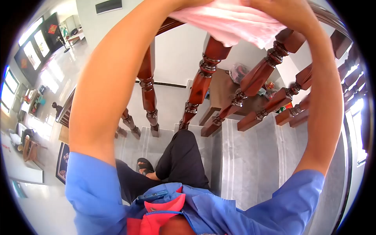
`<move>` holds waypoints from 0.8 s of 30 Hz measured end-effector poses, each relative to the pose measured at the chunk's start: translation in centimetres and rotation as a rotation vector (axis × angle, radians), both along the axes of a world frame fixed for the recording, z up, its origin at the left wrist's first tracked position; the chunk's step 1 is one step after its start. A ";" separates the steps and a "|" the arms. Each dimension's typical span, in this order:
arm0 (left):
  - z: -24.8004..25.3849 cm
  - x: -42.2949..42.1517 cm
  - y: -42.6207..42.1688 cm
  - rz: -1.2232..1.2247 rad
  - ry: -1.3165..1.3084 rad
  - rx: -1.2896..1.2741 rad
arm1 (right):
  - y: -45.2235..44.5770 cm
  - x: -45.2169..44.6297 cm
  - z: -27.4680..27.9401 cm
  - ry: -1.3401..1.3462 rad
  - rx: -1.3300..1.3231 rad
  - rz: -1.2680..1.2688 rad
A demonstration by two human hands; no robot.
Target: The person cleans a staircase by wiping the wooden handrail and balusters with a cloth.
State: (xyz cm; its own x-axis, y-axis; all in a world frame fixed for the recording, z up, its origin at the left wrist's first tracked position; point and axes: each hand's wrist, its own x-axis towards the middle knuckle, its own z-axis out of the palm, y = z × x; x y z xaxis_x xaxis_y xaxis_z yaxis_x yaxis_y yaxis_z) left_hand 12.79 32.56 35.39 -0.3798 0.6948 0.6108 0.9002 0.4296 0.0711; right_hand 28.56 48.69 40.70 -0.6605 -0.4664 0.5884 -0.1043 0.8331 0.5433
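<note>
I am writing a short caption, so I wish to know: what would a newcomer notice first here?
Probably the pale pink cloth at top centre, between the left hand and the right hand. Below it, glossy reddish-brown balusters stand along the grey stairs. The blue sleeves frame the lower view.

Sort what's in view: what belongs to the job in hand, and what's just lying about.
Job in hand, apparently:
- pink cloth, at the right hand
- wooden railing beneath it

Just lying about:
- wooden table
- plastic bag
- framed picture
</note>
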 end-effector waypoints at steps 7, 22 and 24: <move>-8.7 -5.9 -9.6 0.036 -0.406 0.211 | -8.8 -4.9 -4.1 -0.253 -0.012 -0.020; -17.6 5.1 -9.7 0.167 0.098 1.032 | -8.6 -5.6 -15.1 0.292 0.086 0.764; -16.9 7.3 -5.7 -0.011 0.082 1.162 | -5.6 -2.1 -14.9 0.293 -0.020 0.786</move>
State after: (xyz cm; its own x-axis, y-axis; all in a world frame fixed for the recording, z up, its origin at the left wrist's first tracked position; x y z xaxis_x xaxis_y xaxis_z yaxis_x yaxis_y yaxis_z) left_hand 20.07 26.82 18.51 -0.3066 -0.2966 0.9044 0.9238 0.1362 0.3578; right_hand 26.48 43.04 25.78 0.0335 -0.7146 0.6987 -0.5160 0.5864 0.6244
